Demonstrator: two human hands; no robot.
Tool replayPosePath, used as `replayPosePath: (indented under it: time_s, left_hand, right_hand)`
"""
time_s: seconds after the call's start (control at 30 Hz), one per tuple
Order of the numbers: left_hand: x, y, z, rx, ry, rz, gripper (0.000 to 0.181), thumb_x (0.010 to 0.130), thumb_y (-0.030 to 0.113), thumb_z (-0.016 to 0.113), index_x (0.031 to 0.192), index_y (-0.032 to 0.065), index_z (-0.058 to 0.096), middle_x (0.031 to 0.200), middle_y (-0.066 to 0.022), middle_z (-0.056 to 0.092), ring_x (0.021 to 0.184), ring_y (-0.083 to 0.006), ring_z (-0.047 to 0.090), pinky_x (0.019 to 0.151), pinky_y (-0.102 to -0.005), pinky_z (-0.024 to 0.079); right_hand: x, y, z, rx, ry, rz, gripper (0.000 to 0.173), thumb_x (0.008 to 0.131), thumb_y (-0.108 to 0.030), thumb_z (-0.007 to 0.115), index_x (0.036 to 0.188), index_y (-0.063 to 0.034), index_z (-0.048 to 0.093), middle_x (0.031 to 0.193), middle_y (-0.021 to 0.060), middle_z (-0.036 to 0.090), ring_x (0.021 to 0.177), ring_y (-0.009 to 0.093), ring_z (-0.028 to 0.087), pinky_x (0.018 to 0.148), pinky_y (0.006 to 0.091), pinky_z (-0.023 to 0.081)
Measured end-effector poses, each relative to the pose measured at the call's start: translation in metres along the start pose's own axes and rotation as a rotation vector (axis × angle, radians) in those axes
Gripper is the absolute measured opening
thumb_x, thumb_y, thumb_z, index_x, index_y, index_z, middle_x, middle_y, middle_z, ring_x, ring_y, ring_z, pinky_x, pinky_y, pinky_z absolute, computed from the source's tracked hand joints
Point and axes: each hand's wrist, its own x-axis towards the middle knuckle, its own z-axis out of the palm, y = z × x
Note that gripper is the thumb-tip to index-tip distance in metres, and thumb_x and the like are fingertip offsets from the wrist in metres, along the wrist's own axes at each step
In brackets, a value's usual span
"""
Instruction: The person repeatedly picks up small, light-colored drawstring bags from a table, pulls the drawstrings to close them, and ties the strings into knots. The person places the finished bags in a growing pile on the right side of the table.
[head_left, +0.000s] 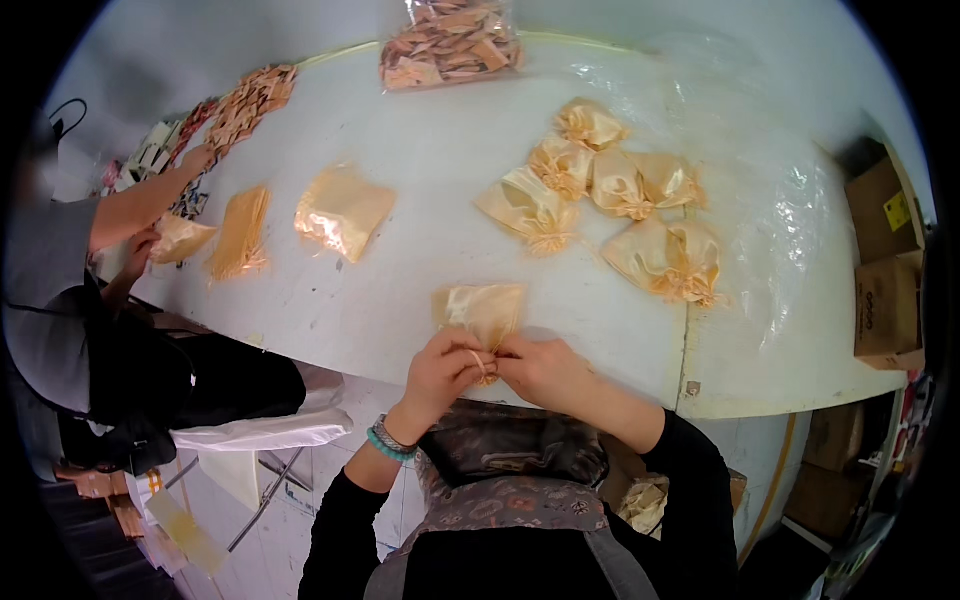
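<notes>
A gold satin drawstring pouch (480, 306) lies at the table's near edge, its gathered neck towards me. My left hand (453, 363) pinches the neck, with a thin cord looped over its fingers. From the other side my right hand (546, 370) grips the same neck and cord, fingertips meeting the left ones. Beyond my hands to the right lie several filled, cinched gold pouches, among them a near one (664, 259) and a left one (529, 208). A flat, shiny gold pouch (346, 211) rests further left.
At the left, a co-worker's hand (142, 251) holds a gold pouch (180, 238) beside a stack of flat pouches (238, 232). Small packets (251, 109) are heaped behind. A clear bag of packets (454, 49) stands at the back. Cardboard boxes (887, 311) sit right of the white table (420, 142).
</notes>
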Motion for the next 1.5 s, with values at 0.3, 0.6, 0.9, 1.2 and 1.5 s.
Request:
replayPosePath:
  time_s: [0.3,0.6,0.9,1.2,1.5]
  left_hand:
    - [0.020,0.006,-0.014,-0.087,-0.381,-0.038,0.025,0.070,0.007,0.078,0.073,0.0020,0.054,0.099,-0.0052,0.055,0.081,-0.0204,0.060,0.067,-0.0285,0.050]
    - [0.024,-0.006,-0.017,-0.173,-0.466,-0.086,0.030,0.063,0.002,0.082,0.073,0.0015,0.054,0.100,-0.0067,0.055,0.079,-0.0192,0.059,0.066,-0.0276,0.050]
    - [0.028,-0.006,-0.025,-0.519,-0.418,-0.498,0.013,0.072,0.001,0.075,0.083,0.0001,0.069,0.104,-0.0053,0.059,0.090,-0.0137,0.057,0.076,-0.0264,0.046]
    - [0.016,0.003,-0.020,0.249,0.116,-0.014,0.016,0.063,0.008,0.076,0.076,0.0078,0.067,0.108,-0.0056,0.060,0.103,-0.0252,0.056,0.083,-0.0362,0.047]
    - [0.049,-0.026,-0.070,0.404,0.165,-0.015,0.035,0.072,0.021,0.077,0.104,0.0100,0.064,0.127,-0.0147,0.051,0.120,-0.0367,0.045,0.100,-0.0446,0.039]
  right_hand:
    - [0.011,-0.002,-0.055,0.266,-0.550,0.393,0.015,0.083,-0.018,0.067,0.091,-0.0059,0.070,0.077,0.0118,0.064,0.074,0.024,0.063,0.069,0.0331,0.050]
    - [-0.002,0.002,0.002,0.385,0.090,-0.097,0.015,0.078,-0.005,0.071,0.092,-0.0074,0.070,0.089,0.0052,0.064,0.076,0.022,0.064,0.066,0.0302,0.052]
    - [0.007,-0.003,0.001,0.167,0.218,-0.150,0.017,0.075,-0.013,0.071,0.088,-0.0118,0.060,0.083,0.0042,0.057,0.066,0.024,0.061,0.057,0.0336,0.051]
    - [0.010,0.002,-0.010,0.131,0.279,0.113,0.015,0.068,-0.013,0.071,0.079,-0.0119,0.061,0.075,0.0025,0.058,0.065,0.021,0.061,0.061,0.0333,0.049]
    - [0.030,-0.014,-0.035,-0.360,0.293,-0.022,0.031,0.072,-0.019,0.068,0.102,-0.0155,0.063,0.122,0.0106,0.053,0.119,0.035,0.046,0.090,0.0537,0.040]
